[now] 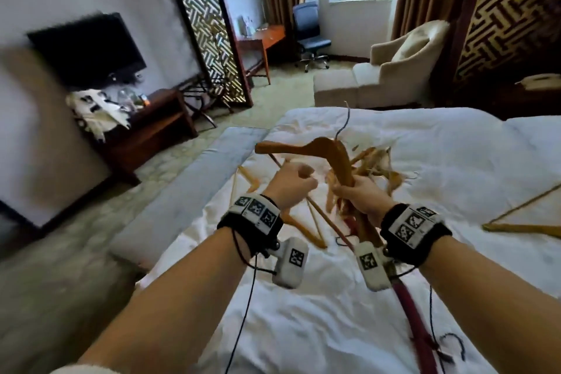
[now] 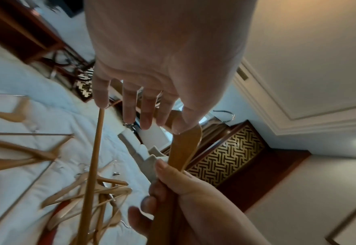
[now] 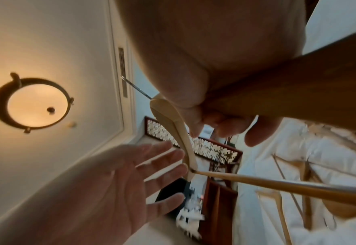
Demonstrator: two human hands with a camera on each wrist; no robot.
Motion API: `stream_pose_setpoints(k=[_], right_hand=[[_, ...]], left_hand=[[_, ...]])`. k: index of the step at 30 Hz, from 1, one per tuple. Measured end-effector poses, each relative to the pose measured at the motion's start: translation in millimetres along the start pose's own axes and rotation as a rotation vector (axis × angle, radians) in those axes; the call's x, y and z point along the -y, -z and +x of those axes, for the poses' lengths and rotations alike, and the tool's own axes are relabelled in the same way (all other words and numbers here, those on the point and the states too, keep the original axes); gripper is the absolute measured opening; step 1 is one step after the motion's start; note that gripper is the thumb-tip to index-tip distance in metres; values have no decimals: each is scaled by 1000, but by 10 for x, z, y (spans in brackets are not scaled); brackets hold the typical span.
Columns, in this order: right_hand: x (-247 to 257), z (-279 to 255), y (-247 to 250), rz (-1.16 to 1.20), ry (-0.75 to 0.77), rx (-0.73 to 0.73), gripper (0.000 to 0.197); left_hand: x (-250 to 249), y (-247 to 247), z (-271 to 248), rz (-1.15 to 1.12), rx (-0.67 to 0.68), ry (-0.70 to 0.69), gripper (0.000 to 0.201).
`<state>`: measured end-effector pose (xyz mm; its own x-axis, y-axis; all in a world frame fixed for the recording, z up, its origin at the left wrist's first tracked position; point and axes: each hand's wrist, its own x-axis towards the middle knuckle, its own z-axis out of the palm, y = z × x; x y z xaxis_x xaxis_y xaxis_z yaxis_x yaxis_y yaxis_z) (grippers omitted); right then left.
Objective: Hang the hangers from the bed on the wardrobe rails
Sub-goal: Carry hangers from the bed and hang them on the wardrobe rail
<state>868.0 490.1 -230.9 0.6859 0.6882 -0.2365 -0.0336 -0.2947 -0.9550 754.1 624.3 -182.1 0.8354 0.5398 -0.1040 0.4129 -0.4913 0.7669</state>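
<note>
My right hand [image 1: 355, 194] grips one arm of a wooden hanger [image 1: 321, 149] and holds it up over the white bed [image 1: 394, 267]. Its metal hook [image 1: 344, 124] points up and away. In the right wrist view my fingers [image 3: 214, 119] curl round the hanger's arm [image 3: 172, 119]. My left hand [image 1: 291, 185] is just left of it, holding nothing. Its straight, spread fingers [image 2: 128, 114] lie close to the hanger's arm [image 2: 185, 145] and its crossbar [image 2: 95, 149]. A tangled pile of hangers [image 1: 376, 161] lies on the bed beyond my hands. No wardrobe rail is in view.
More hangers lie on the bed at the left [image 1: 252, 179] and far right [image 1: 522, 222]. A dark red hanger [image 1: 419, 322] hangs below my right wrist. A grey bench [image 1: 188, 191] lines the bed's left side. Beyond stand a dark cabinet [image 1: 151, 127], a lattice screen [image 1: 206, 24] and an armchair [image 1: 403, 61].
</note>
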Motion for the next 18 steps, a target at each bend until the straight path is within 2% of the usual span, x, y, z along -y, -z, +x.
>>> stream_pose_setpoints(k=[3, 4, 8, 10, 15, 18], right_hand=[[36, -40, -570, -57, 44, 123, 4], [67, -58, -755, -74, 59, 169, 7], [289, -241, -1481, -102, 134, 393, 22], [422, -385, -1909, -125, 172, 507, 30], [632, -834, -3039, -233, 242, 719, 27], [686, -1143, -3720, -268, 262, 830, 29]], left_hand=[[257, 178, -302, -84, -47, 101, 13], [350, 268, -409, -115, -75, 128, 11], [746, 677, -876, -227, -141, 211, 22], [985, 925, -1156, -303, -181, 248, 21], [1648, 1540, -1939, -432, -372, 317, 26], [2100, 1895, -2507, -478, -485, 330, 23]])
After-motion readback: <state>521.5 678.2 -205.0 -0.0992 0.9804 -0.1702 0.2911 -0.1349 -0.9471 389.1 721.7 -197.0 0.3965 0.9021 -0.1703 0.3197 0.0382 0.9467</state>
